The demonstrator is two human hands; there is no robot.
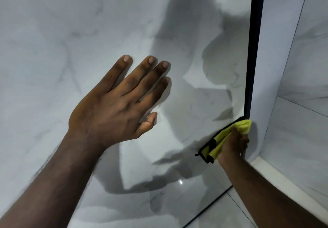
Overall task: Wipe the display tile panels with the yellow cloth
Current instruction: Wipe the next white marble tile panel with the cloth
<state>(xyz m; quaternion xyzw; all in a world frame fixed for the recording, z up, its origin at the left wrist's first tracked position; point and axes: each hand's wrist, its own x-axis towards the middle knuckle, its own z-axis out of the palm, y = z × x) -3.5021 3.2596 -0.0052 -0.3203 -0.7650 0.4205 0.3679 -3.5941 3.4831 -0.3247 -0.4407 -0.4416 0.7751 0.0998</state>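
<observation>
Cloth (pixel 215 143): yellow with black trim, bunched in the right hand (pixel 233 147), whose fingers curl around it, pressed against the lower right edge of the marble panel (pixel 79 32), at the black strip (pixel 253 50). Left hand (pixel 113 103): fingers straight, spread flat on the panel face.

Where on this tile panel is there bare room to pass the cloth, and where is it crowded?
Bare: the tile panel above the left hand, and the stretch between that hand and the black edge strip. Crowded: the lower right edge, where the right hand holds the yellow cloth against the strip.
</observation>
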